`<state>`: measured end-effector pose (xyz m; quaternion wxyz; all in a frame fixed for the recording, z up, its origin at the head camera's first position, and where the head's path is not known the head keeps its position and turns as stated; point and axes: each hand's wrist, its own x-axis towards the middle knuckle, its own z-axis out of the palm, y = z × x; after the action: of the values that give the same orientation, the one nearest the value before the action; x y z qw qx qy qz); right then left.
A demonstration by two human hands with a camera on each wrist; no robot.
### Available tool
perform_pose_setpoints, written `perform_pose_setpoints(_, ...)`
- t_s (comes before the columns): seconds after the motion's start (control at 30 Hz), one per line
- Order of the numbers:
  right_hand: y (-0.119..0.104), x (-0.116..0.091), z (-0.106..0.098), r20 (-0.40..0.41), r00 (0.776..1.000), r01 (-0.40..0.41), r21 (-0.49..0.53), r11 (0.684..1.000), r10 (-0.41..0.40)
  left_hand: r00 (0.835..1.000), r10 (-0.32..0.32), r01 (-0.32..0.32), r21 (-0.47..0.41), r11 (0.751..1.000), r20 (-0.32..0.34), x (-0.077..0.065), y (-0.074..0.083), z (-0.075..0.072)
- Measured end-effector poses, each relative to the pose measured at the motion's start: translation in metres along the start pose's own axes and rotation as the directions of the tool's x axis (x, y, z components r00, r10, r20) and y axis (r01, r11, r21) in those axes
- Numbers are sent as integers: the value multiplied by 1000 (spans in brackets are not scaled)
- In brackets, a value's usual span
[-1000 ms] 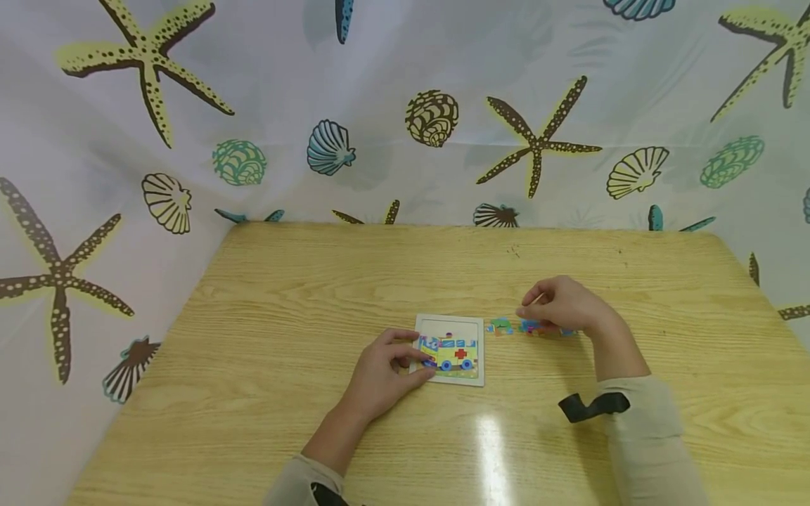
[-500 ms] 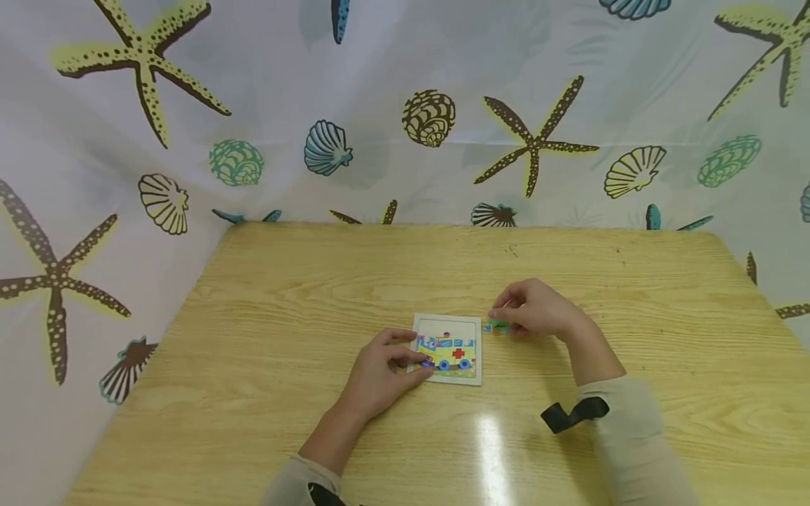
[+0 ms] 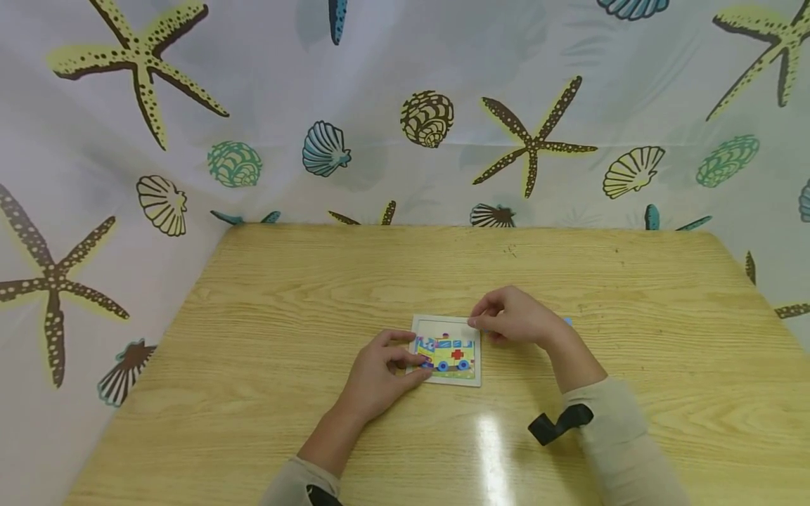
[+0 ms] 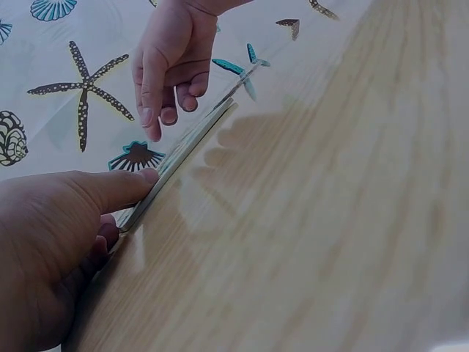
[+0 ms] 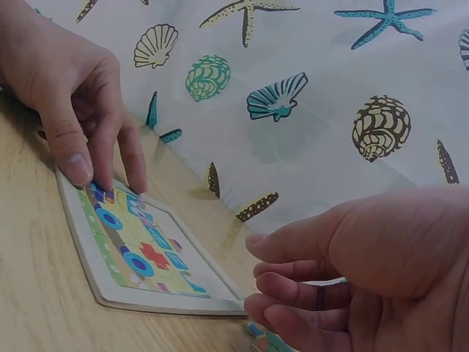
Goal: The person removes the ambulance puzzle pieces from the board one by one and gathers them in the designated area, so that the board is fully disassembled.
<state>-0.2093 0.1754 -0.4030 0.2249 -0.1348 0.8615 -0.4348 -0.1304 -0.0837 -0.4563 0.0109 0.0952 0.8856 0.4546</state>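
A square wooden jigsaw puzzle [image 3: 446,351] with a pale frame lies flat on the table; its picture shows a yellow ambulance with a red cross and blue wheels. My left hand [image 3: 381,376] holds its left side, thumb near the front edge and bent fingers on the picture and frame. At the far right corner hovers my right hand [image 3: 515,316], fingers loosely curved, with nothing visible between thumb and fingertips. Under that hand, the right wrist view shows loose puzzle pieces [image 5: 255,330], mostly hidden. A blue piece [image 3: 567,322] peeks out beyond the right wrist.
The wood-grain table [image 3: 316,281] ends at a white curtain [image 3: 373,70] printed with starfish and shells, which closes in the back and sides. A black strap [image 3: 560,424] hangs loose from the right sleeve.
My right hand has moved left, from above the loose pieces to the puzzle's far right corner, now covering most of those pieces. The left hand stays on the puzzle.
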Motion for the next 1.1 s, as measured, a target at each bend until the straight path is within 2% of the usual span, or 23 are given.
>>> perform_pose_setpoints(0.23,-6,3,11,36,998,43,15,999,-44,1000,3,-3,-16,1000,0,0,1,-1)
perform_pose_setpoints(0.47,-17,6,30,123,986,105,70,992,-113,1000,13,-13,-17,1000,-9,0,-3,0)
perform_pose_setpoints(0.67,-17,7,45,151,980,133,4,991,-132,1000,20,-20,-4,1000,-5,-1,-4,1)
perform_pose_setpoints(0.97,-18,6,49,134,982,145,-96,985,-132,999,38,-38,-14,999,-5,0,-3,1)
perform_pose_setpoints(1.1,-20,6,51,132,984,136,-101,985,-123,999,44,-44,-20,999,-4,1,-4,2)
